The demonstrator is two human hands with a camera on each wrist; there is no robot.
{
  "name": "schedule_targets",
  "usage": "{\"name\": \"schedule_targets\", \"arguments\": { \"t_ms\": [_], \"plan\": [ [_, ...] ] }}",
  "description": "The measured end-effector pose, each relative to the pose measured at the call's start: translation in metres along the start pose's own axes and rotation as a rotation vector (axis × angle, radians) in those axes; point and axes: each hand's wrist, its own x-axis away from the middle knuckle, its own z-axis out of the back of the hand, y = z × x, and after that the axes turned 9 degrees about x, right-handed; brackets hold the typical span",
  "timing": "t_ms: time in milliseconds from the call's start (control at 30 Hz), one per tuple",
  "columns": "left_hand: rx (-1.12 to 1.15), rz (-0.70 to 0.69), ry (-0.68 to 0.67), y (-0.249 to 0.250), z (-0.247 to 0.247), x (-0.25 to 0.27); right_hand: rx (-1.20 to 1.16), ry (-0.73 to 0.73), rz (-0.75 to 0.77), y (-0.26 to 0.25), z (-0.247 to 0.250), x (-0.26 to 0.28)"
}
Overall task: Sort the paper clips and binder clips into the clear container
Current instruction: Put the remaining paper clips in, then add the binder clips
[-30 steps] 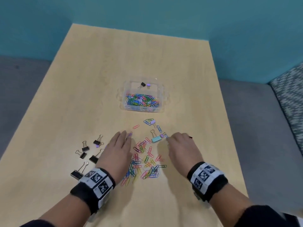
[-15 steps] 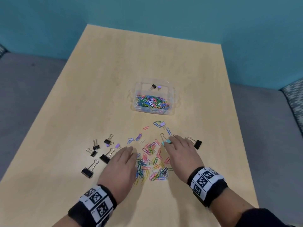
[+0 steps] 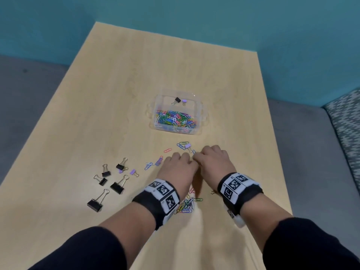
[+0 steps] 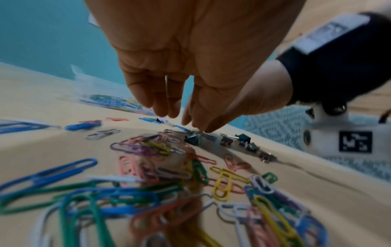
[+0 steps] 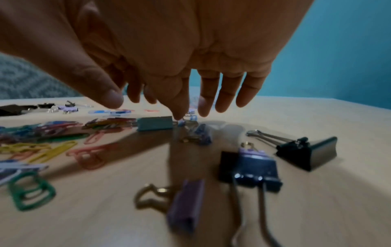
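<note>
The clear container (image 3: 198, 114) stands mid-table, with coloured paper clips in its near half and two small binder clips (image 3: 180, 100) in its far half. My left hand (image 3: 180, 162) and right hand (image 3: 211, 158) hover side by side over the loose paper clips (image 3: 186, 206). A teal binder clip (image 5: 155, 122) lies under them. The index fingertip of my right hand (image 5: 182, 103) touches its wire handle, and the thumb stays apart. The fingers of my left hand (image 4: 165, 107) hang relaxed above the table and hold nothing.
Several black binder clips (image 3: 116, 187) and small purple ones (image 3: 133, 171) lie to the left of my hands. A black, a dark blue and a purple binder clip (image 5: 306, 152) sit under my right wrist. The table's right edge (image 3: 276, 152) is close.
My left hand has moved forward and to the right until it is next to my right hand. The right hand stays at the teal binder clip.
</note>
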Motion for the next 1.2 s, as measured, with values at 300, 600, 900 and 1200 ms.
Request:
{"name": "schedule_targets", "arguments": {
  "t_ms": [300, 600, 900, 1200],
  "plan": [
    [-0.133, -0.111, -0.091, 0.001, -0.002, -0.016, 0.083, -0.053, 0.163, 0.012, -0.001, -0.015],
    [-0.008, -0.113, 0.036, -0.002, -0.011, -0.029, -0.025, -0.063, 0.102, 0.034, 0.013, -0.025],
    [0.495, 0.407, 0.356, -0.085, 0.019, 0.015, -0.253, 0.034, -0.169, 0.076, 0.005, 0.008],
    [0.074, 0.192, 0.247, -0.101, 0.014, 0.013, -0.125, 0.097, 0.089, -0.029, -0.016, 0.025]
  ]
}}
